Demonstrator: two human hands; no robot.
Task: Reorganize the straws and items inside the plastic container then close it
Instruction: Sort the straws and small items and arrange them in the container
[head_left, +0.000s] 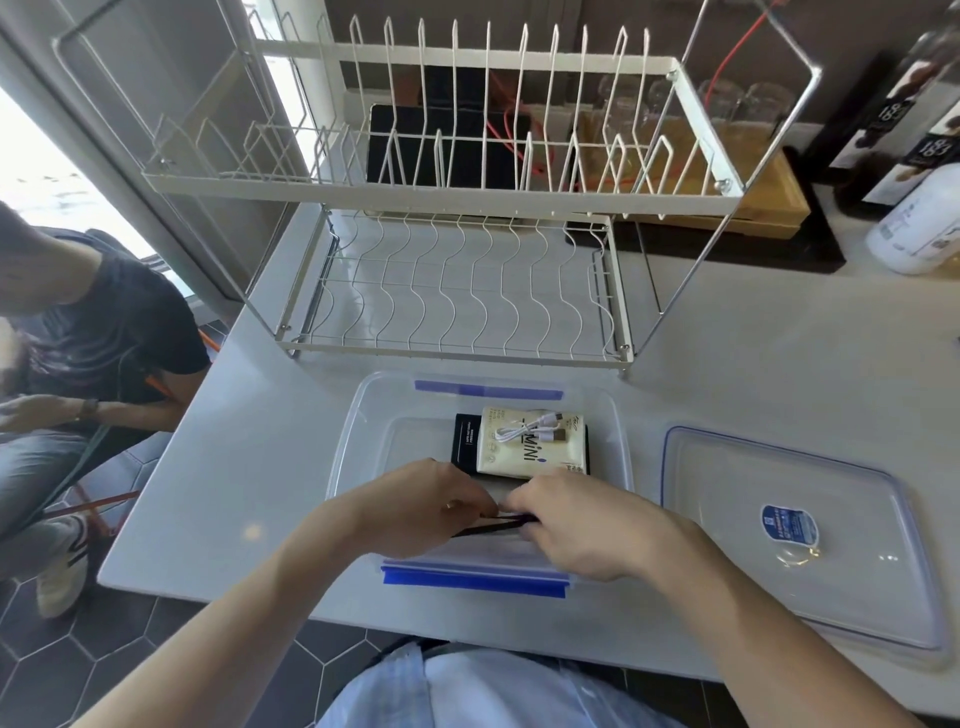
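Right at the near end of the clear plastic container (358, 415), both hands meet over a thin bundle of black straws (491, 526). The left hand (415, 512) has its fingers curled in and pinches the bundle from the left side, while the right hand (582, 525) closes its fingers round the other end, so the straws lie almost level between the two, just above the container's near wall. Inside the container, toward its far end, a black box (464, 441) lies flat with a cream packet (530, 449) printed "MiNi" resting on top of it, and a coiled white cable (527, 428) sits on the packet. The container has blue latches, one (474, 578) at its near edge below the hands and one at the far edge. To the right of the container, apart from it, its clear lid (800, 540) lies flat on the white counter (249, 467), with a round blue label on it. Behind the container stands a white wire dish rack (457, 291) with two tiers. Left of the container, beyond the counter's edge, another person (88, 332) in a dark shirt sits on a chair.
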